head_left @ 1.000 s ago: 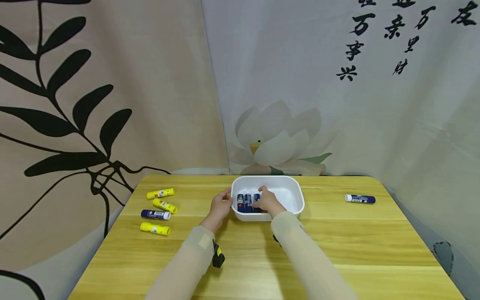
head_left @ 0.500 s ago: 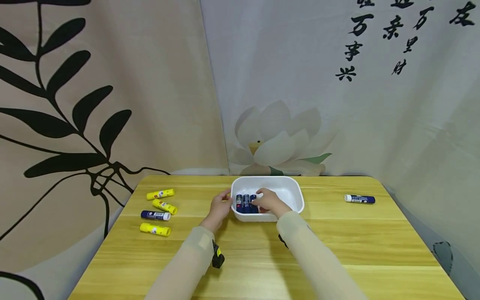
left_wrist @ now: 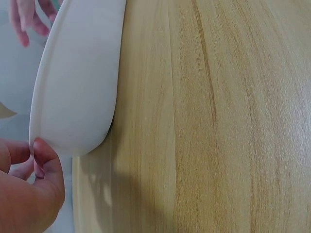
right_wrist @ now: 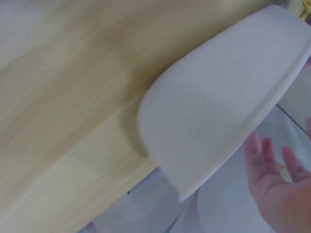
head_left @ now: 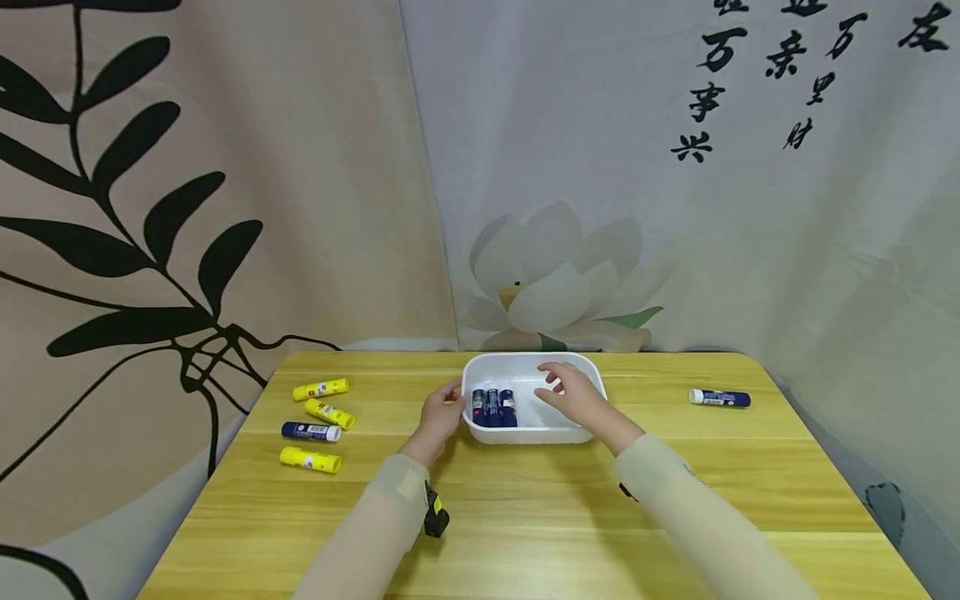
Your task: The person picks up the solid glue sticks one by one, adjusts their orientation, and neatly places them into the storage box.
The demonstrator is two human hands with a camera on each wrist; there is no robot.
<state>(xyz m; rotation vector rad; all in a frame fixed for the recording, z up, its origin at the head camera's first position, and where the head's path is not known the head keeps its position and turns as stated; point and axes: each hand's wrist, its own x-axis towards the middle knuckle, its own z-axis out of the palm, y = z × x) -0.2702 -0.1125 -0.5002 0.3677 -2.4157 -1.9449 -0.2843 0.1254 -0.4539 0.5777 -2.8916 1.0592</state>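
A white plastic tub [head_left: 558, 435] stands at the back middle of the table. Three dark blue glue sticks [head_left: 492, 408] lie side by side in its left part. My left hand [head_left: 441, 417] pinches the tub's left rim between thumb and fingers, as the left wrist view shows at the tub's white wall [left_wrist: 80, 77]. Over the right part of the tub is my right hand [head_left: 577, 398], its fingers spread and holding nothing. In the right wrist view the fingers of that hand [right_wrist: 282, 189] reach over the rim.
Yellow glue sticks [head_left: 321, 388] and one dark blue glue stick with a white cap [head_left: 311, 431] lie at the left of the wooden table [head_left: 510, 517]. Another blue glue stick [head_left: 720, 398] lies far right. A printed curtain [head_left: 337, 208] hangs behind the table.
My right hand has let go of the third blue glue stick and moved right, away from the row. The row shifted slightly left earlier. The left hand has stayed on the rim.
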